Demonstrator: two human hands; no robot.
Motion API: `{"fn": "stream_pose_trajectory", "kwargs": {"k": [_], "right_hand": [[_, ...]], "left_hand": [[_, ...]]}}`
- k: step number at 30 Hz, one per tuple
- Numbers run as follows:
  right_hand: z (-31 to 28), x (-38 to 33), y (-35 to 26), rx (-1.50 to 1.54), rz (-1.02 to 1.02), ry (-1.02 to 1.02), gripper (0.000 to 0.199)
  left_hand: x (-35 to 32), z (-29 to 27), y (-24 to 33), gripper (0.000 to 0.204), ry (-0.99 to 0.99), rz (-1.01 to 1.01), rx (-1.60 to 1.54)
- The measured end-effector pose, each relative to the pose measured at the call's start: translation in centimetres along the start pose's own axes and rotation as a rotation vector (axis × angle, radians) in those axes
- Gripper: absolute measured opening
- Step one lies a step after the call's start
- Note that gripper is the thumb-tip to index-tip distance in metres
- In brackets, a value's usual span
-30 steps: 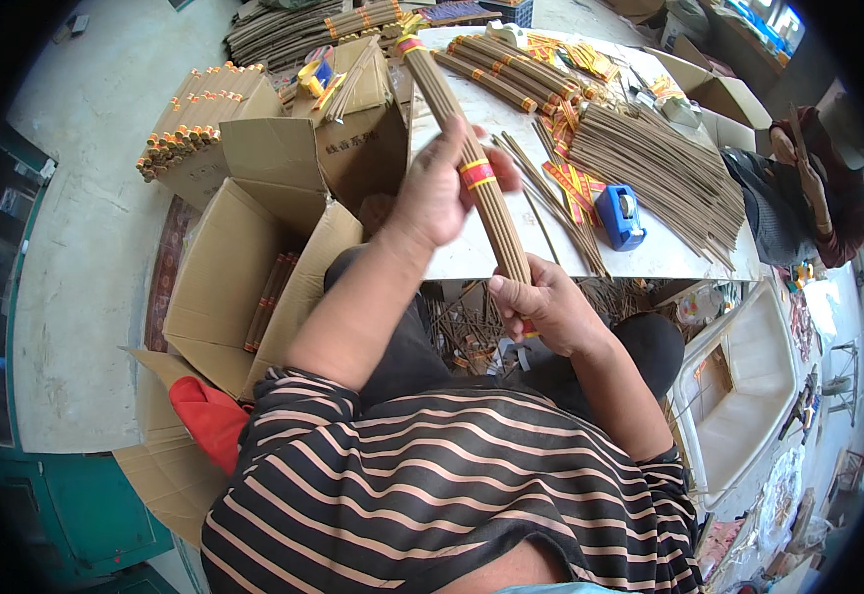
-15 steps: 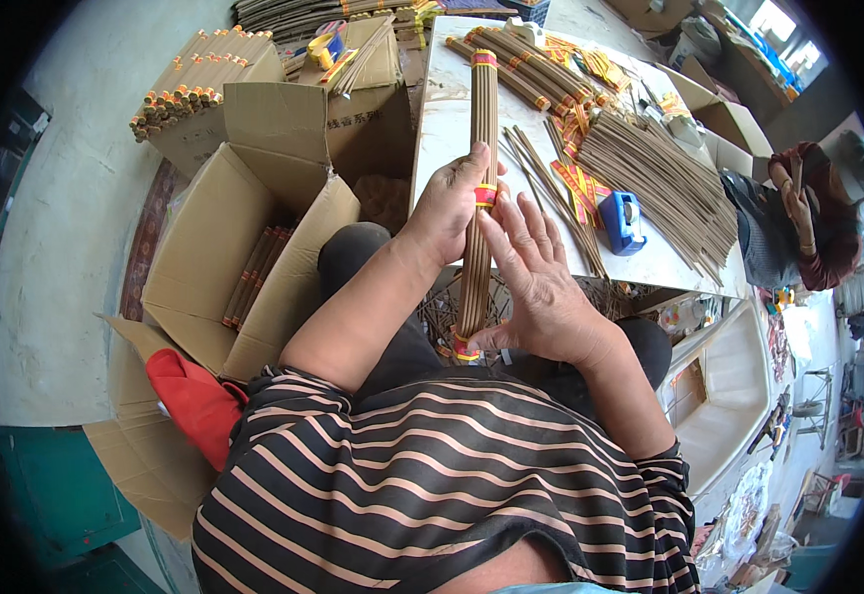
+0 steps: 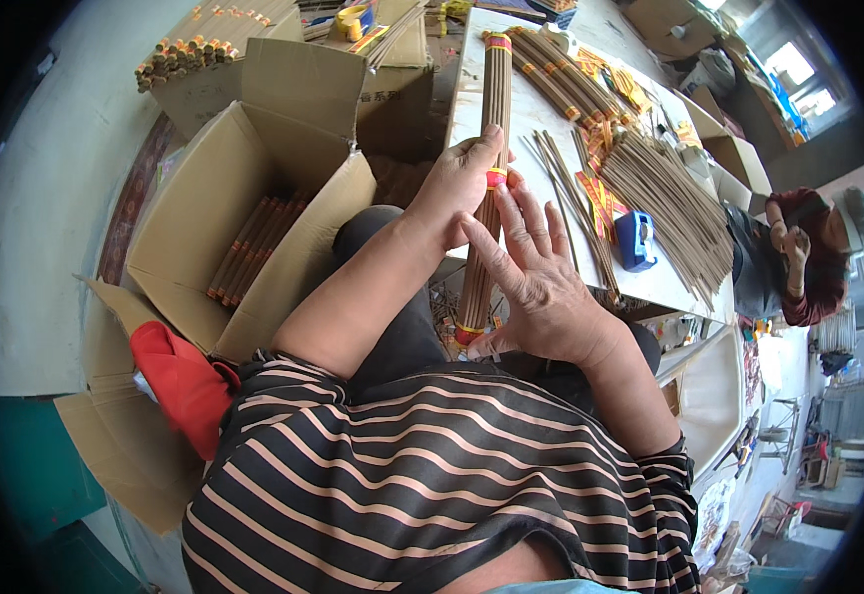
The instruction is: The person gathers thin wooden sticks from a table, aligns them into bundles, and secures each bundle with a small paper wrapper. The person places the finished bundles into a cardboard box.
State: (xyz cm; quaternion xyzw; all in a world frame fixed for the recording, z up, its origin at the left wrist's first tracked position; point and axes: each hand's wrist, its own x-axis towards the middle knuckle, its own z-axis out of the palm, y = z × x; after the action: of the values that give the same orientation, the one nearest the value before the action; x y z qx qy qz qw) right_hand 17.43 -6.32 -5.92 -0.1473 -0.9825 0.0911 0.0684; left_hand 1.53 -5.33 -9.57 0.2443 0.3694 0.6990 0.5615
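A long bundle of brown incense sticks (image 3: 495, 91) stands out in front of me, banded in red and yellow at its top, middle and bottom. Wrapped round its middle, just by the central band, is my left hand (image 3: 467, 178). My right hand (image 3: 543, 282) lies along the lower right side of the bundle with its fingers spread apart, the thumb close to the bottom band. Whether the right palm touches the sticks I cannot tell. Beyond the hands is a white table (image 3: 469, 104) with loose incense sticks (image 3: 665, 198) and a blue tape dispenser (image 3: 635, 241).
An open cardboard box (image 3: 180, 247) at my left holds several banded bundles (image 3: 254, 247). Finished bundles (image 3: 566, 79) and yellow-red labels (image 3: 600, 203) lie on the table. A red cloth (image 3: 180, 381) hangs by the box. Another person (image 3: 798, 247) is at the far right.
The view has shifted toward the left, so more of the box's inside shows. My left hand still grips the bundle; my right hand's fingers remain spread beside it.
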Motion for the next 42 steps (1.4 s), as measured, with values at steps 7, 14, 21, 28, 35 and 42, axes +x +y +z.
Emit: {"fn": "stream_pose_trajectory", "kwargs": {"k": [7, 14, 21, 28, 35, 42], "right_hand": [[1.3, 3.7, -2.5, 0.0, -0.043, -0.024, 0.125], [1.8, 7.1, -3.8, 0.052, -0.116, -0.001, 0.126], [2.9, 8.7, -4.9, 0.03, -0.14, -0.011, 0.124], [3.2, 9.8, -5.5, 0.027, -0.124, -0.068, 0.126], [3.0, 10.8, -6.4, -0.087, -0.116, -0.159, 0.125], [1.6, 13.3, -4.1, -0.082, -0.006, 0.147, 0.114]], "left_hand": [[-0.7, -4.4, 1.9, 0.033, 0.018, 0.074, -0.045], [-0.5, -7.9, 3.6, 0.028, 0.03, 0.114, -0.171], [-1.3, -9.8, 4.3, 0.026, 0.095, 0.138, -0.184], [-0.5, -12.2, 4.0, 0.033, 0.045, 0.087, -0.126], [-1.5, -12.4, 5.2, 0.034, 0.073, 0.091, -0.136], [-3.5, -13.2, 6.4, 0.037, -0.116, -0.068, -0.157]]}}
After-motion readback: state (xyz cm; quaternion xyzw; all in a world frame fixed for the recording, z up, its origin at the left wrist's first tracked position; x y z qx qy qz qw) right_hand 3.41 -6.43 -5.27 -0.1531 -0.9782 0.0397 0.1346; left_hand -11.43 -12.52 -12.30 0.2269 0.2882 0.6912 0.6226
